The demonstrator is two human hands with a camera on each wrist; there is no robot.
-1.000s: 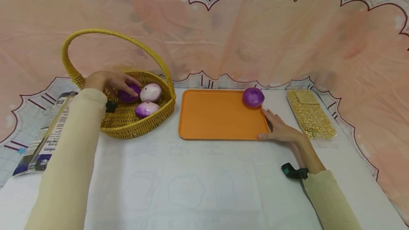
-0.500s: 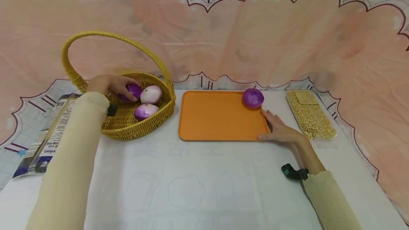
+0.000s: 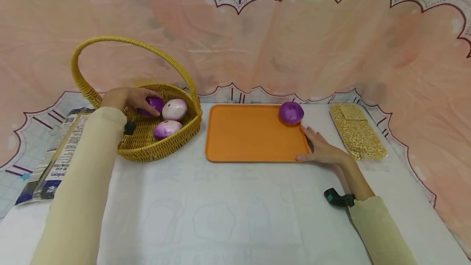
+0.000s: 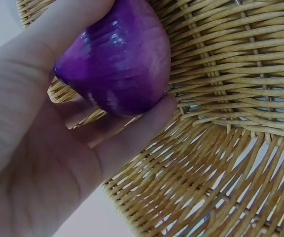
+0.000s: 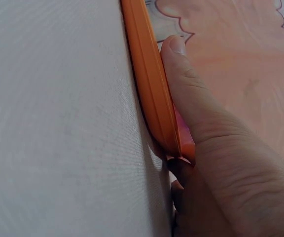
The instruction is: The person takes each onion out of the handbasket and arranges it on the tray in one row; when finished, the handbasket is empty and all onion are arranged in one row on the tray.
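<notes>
Peach-and-white printed cloth (image 3: 331,44) hangs behind a white-covered table (image 3: 206,212). Left hand (image 3: 130,96) is inside a yellow woven wicker basket (image 3: 162,152), thumb and fingers around a glossy deep-purple onion (image 4: 127,59); cannot tell whether that one bears on the weave. Sharing the basket: a rounded pale lilac-white onion (image 3: 174,109) just beside it, and a two-tone purple-and-white onion (image 3: 167,129) nearer the front. Right hand (image 3: 321,148), thumb spread from fingers, rests at the near right corner of a flat orange rectangular tray (image 3: 250,134); a squat round purple onion (image 3: 291,113) sits by its far right corner. Risks, as I judge them: slick, tapered skin could slide out of a loose hold; a sideways lift could knock the pale neighbour; a sleeve or wrist snagging the tall arched handle (image 3: 132,41) could tip the basket; a jolt from the right hand might roll the squat onion over the low rim. Textures: coarse ribbed wicker with gaps, smooth tray edge, a clear packet of knobbly yellow kernels (image 3: 357,132) at right, a creased shiny printed pouch (image 3: 55,160) at left.
</notes>
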